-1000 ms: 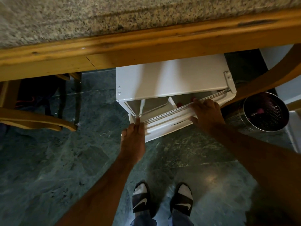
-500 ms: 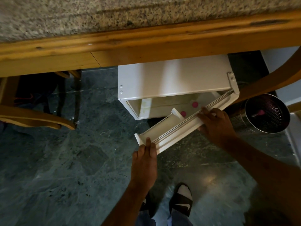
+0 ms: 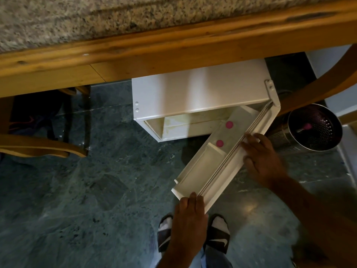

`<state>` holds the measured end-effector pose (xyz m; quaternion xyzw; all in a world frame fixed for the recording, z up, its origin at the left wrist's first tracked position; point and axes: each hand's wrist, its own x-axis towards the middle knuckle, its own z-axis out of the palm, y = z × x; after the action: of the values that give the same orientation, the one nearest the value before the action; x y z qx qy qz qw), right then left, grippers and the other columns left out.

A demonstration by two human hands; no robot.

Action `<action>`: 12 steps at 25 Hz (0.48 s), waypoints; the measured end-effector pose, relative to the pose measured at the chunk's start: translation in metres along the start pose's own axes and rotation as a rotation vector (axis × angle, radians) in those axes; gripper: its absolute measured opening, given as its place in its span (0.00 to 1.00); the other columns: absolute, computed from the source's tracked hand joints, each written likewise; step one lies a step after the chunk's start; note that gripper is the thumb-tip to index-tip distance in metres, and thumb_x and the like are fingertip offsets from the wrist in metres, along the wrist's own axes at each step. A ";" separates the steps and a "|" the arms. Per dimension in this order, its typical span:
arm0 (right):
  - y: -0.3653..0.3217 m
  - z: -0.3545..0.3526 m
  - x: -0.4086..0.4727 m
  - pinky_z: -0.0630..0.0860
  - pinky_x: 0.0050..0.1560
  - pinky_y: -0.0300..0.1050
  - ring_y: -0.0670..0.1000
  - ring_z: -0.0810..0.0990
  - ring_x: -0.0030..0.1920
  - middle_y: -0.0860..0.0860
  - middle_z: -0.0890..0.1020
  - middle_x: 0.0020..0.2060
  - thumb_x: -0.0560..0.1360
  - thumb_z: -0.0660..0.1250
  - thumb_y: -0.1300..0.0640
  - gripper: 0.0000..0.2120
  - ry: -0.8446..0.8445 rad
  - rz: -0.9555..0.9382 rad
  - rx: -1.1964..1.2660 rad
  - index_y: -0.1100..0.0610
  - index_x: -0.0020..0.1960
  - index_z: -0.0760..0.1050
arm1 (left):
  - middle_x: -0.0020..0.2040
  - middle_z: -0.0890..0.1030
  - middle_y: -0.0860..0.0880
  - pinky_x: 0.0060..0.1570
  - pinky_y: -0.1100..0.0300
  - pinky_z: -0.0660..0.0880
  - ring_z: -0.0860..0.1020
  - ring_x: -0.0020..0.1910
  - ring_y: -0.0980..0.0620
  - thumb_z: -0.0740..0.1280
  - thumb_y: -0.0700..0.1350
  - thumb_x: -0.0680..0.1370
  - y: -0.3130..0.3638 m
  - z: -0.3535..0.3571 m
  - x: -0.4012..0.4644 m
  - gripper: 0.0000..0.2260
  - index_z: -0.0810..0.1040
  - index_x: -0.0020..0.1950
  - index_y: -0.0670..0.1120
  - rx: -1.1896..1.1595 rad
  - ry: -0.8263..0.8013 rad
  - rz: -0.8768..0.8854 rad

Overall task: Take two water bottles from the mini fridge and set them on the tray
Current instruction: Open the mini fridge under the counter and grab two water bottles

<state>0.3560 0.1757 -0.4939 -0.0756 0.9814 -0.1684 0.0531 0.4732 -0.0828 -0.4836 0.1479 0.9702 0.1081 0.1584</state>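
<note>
Door: mini fridge (image 3: 199,93) door (image 3: 228,163) swung open.
Hands: left hand (image 3: 190,215) and right hand (image 3: 262,157) flat, fingers spread, on door's edge (gripping nothing).
Left: both pink-capped bottles (image 3: 229,124) sit in the door shelf; tray unseen.

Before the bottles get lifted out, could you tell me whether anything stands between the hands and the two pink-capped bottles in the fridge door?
Nothing visible does. The mini fridge door is swung open, and the two pink caps sit uncovered in its shelf. The right hand and left hand both rest on the door's edge.

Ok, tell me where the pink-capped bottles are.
Head view, right of centre: two pink caps stand in the open fridge door's shelf, beside the right hand.
</note>
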 end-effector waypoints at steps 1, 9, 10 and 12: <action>-0.001 0.000 -0.002 0.69 0.65 0.67 0.67 0.64 0.68 0.64 0.72 0.68 0.76 0.54 0.50 0.25 0.001 0.021 0.009 0.66 0.62 0.75 | 0.55 0.83 0.48 0.41 0.57 0.80 0.81 0.46 0.50 0.77 0.58 0.64 0.005 0.000 -0.002 0.26 0.79 0.57 0.47 -0.004 -0.004 0.004; -0.005 0.004 -0.021 0.58 0.71 0.61 0.60 0.51 0.76 0.61 0.65 0.73 0.78 0.63 0.50 0.26 -0.022 0.183 0.059 0.63 0.70 0.65 | 0.37 0.81 0.51 0.36 0.59 0.77 0.78 0.36 0.51 0.63 0.60 0.73 0.027 -0.018 0.002 0.15 0.80 0.46 0.49 -0.068 0.008 0.156; -0.006 0.004 -0.023 0.56 0.71 0.59 0.59 0.49 0.76 0.61 0.62 0.74 0.77 0.64 0.50 0.28 -0.029 0.214 0.067 0.62 0.72 0.62 | 0.35 0.80 0.51 0.36 0.59 0.77 0.78 0.35 0.51 0.62 0.58 0.74 0.026 -0.024 0.011 0.14 0.80 0.45 0.49 -0.070 0.005 0.170; -0.009 0.002 -0.027 0.55 0.73 0.59 0.59 0.48 0.76 0.62 0.60 0.75 0.77 0.64 0.50 0.31 -0.033 0.264 0.085 0.64 0.74 0.59 | 0.33 0.79 0.51 0.35 0.58 0.77 0.77 0.33 0.53 0.60 0.56 0.76 0.016 -0.034 0.034 0.13 0.79 0.42 0.51 -0.071 0.003 0.186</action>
<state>0.3839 0.1714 -0.4909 0.0537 0.9738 -0.1999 0.0938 0.4347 -0.0623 -0.4573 0.2312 0.9481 0.1571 0.1513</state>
